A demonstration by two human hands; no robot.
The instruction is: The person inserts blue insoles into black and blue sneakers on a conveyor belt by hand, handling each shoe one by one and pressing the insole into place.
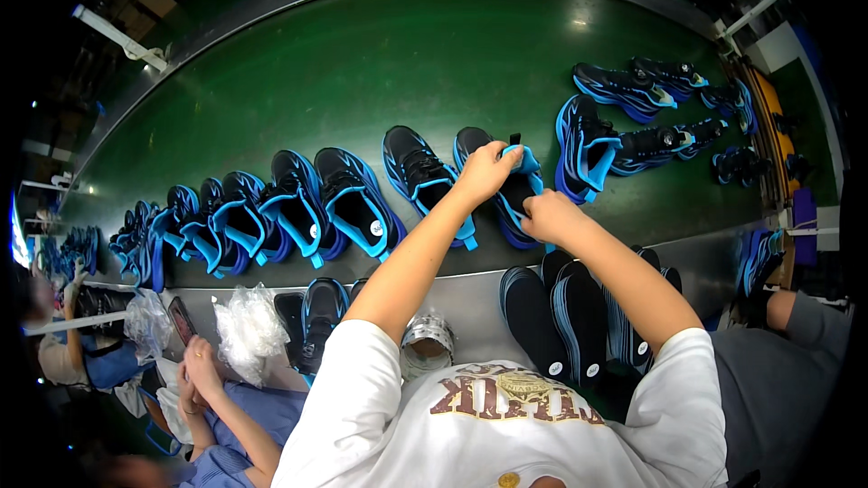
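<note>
A black-and-blue sneaker [472, 139] stands on the green belt, toe pointing away from me. My left hand [488, 170] is closed on its light-blue collar, near a small black tab. At the shoe's opening, my right hand [553, 217] has its fingers curled and closed, partly inside. Whether they pinch the lining or a dark insole cannot be made out. Just left of my left hand stands another sneaker [411, 155], laced in black. To the right, a similar sneaker [579, 131] is turned with its opening toward me.
Several sneakers [348, 181] line the belt's [316, 72] near edge leftward; more [624, 89] stand at right. Before me lie stacked black insoles [527, 316] and a tape roll [427, 343]. Clear plastic bags [250, 330] are at left, beside a co-worker's hand [201, 366] and phone [181, 318].
</note>
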